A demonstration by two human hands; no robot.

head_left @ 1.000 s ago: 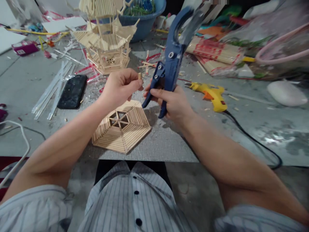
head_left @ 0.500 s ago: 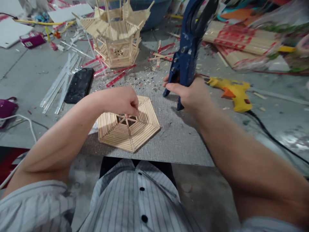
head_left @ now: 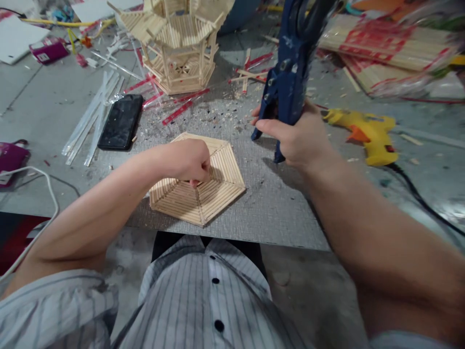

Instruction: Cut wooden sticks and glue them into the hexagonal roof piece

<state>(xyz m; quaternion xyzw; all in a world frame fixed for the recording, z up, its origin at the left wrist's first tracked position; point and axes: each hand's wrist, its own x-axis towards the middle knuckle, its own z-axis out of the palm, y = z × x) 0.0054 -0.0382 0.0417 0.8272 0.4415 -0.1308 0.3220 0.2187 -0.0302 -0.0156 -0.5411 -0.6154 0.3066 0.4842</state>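
A hexagonal panel (head_left: pixel 181 201) of thin wooden sticks, laid in rings around its centre, lies on the grey board by the table's front edge. My left hand (head_left: pixel 189 161) is closed over the panel's middle, fingertips pointing down at the centre and covering it. Whatever those fingers pinch is hidden. To the right, my right hand (head_left: pixel 301 138) is wrapped round blue shears (head_left: pixel 286 77), held upright with the two short blue ends pointing down near the board. Behind the panel stands a pavilion model (head_left: pixel 181 53) built of the same sticks.
A black phone (head_left: pixel 121 122) and clear glue sticks (head_left: pixel 92 118) lie at left. A yellow glue gun (head_left: pixel 363 133) with a black cord rests at right. Packs of wooden sticks (head_left: pixel 385 48) are at the back right. Red-and-clear wrapper strips (head_left: pixel 178 112) and wood scraps litter the board.
The view has shifted slightly. My left hand has come down nearer the panel's centre, covering the opening that showed there before. My right hand keeps its hold on the shears.
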